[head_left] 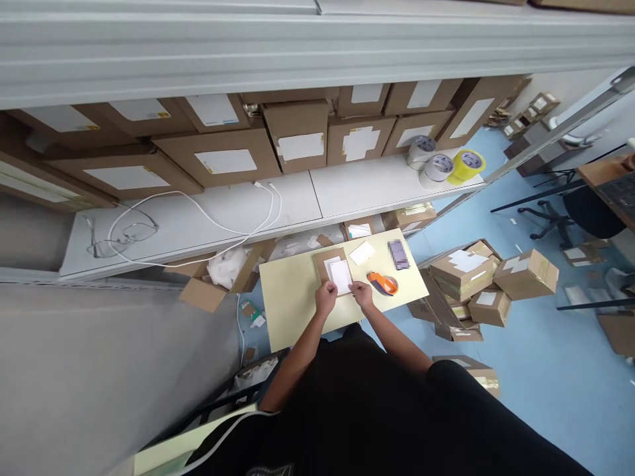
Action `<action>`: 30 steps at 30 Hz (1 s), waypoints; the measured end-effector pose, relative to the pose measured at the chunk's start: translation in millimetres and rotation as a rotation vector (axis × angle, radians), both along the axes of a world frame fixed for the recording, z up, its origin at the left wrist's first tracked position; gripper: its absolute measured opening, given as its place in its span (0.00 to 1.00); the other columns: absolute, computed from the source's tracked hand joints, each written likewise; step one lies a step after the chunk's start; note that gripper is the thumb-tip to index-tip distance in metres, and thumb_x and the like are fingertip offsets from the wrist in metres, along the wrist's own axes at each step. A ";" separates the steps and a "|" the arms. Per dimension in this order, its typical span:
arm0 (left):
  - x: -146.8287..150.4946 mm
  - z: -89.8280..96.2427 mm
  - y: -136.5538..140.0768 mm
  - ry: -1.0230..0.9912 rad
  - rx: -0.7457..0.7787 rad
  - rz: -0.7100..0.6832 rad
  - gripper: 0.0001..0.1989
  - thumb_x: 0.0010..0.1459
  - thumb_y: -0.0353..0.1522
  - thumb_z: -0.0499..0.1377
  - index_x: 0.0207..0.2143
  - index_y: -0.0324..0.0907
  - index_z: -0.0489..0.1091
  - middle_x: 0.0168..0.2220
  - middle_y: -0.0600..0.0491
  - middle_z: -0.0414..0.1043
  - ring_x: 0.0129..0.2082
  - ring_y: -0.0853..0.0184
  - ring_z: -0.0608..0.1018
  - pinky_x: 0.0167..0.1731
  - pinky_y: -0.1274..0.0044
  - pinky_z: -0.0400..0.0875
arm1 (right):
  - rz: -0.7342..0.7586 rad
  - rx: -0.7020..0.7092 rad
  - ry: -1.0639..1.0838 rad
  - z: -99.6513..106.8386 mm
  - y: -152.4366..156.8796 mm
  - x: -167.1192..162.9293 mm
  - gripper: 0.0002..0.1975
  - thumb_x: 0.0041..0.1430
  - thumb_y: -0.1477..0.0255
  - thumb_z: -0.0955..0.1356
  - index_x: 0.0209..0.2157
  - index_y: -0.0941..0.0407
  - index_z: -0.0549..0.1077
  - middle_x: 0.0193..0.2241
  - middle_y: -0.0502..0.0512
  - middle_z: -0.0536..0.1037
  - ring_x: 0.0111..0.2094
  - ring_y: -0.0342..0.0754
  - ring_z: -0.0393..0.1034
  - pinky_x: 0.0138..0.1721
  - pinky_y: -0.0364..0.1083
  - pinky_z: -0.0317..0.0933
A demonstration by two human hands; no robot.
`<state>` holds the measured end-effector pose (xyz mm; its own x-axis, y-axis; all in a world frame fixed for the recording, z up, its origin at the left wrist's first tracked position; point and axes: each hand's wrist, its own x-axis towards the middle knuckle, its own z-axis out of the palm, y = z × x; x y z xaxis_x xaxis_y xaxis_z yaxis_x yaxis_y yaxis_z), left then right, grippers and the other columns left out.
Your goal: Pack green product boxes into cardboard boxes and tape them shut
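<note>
A white label (340, 275) is pinched by its near corners between my two hands. My left hand (325, 298) grips its left side, and my right hand (362, 294) has the right side, with the fingers of both closed. Under the label lies a small flat brown cardboard box (323, 256), which has another white paper partly covered on its top. Just right of my right hand is an orange tape dispenser (382, 283). Beyond the box, a loose white paper (362, 253) lies on the pale yellow table (290, 297).
A blurred purple item (398, 254) is at the table's right. Behind stands a grey shelf (357, 192) with labelled cartons (300, 135), white cables (198, 205), glasses (124, 235) and tape rolls (437, 169). Boxes (466, 271) are piled on the floor to the right.
</note>
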<state>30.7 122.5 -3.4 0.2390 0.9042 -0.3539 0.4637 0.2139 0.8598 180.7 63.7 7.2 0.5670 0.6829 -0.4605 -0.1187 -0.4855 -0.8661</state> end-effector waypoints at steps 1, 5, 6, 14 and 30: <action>5.0 -4.0 -1.8 0.032 -0.004 -0.005 0.03 0.56 0.29 0.58 0.30 0.45 0.72 0.32 0.54 0.80 0.35 0.64 0.81 0.40 0.75 0.71 | 0.010 -0.029 -0.044 -3.9 -0.6 5.2 0.16 0.41 0.54 0.75 0.25 0.51 0.75 0.19 0.45 0.73 0.26 0.49 0.68 0.31 0.47 0.62; 18.2 -17.9 -7.0 0.162 -0.036 0.001 0.05 0.58 0.28 0.59 0.32 0.44 0.74 0.35 0.52 0.81 0.37 0.64 0.82 0.40 0.74 0.71 | 0.016 -0.110 -0.167 -17.5 -1.7 17.7 0.14 0.41 0.60 0.75 0.29 0.50 0.76 0.17 0.42 0.69 0.24 0.49 0.67 0.32 0.47 0.61; 20.1 -20.0 -7.7 0.192 -0.045 0.002 0.05 0.59 0.27 0.59 0.33 0.44 0.74 0.35 0.51 0.81 0.37 0.64 0.82 0.40 0.75 0.71 | 0.027 -0.124 -0.187 -20.4 -1.7 19.0 0.13 0.41 0.61 0.74 0.30 0.50 0.75 0.17 0.42 0.69 0.24 0.50 0.67 0.32 0.46 0.61; 31.2 -15.8 -8.8 0.353 -0.080 0.013 0.05 0.58 0.27 0.59 0.34 0.45 0.74 0.37 0.51 0.82 0.38 0.62 0.81 0.39 0.74 0.69 | 0.189 -0.212 -0.253 -34.2 -1.8 22.7 0.10 0.52 0.70 0.73 0.36 0.49 0.71 0.21 0.43 0.72 0.28 0.51 0.72 0.35 0.45 0.59; 39.6 2.7 -1.3 0.738 0.216 -0.407 0.29 0.65 0.35 0.57 0.68 0.47 0.66 0.75 0.47 0.53 0.74 0.49 0.55 0.66 0.62 0.61 | 0.644 -0.434 -0.438 -29.5 3.8 49.7 0.16 0.68 0.58 0.70 0.48 0.55 0.77 0.44 0.62 0.83 0.46 0.57 0.78 0.42 0.47 0.64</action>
<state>70.3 121.1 -0.7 0.3353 0.8634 -0.3769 0.9237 -0.2227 0.3116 230.4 67.4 -22.3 0.3192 0.7457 -0.5849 0.5886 -0.6397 -0.4943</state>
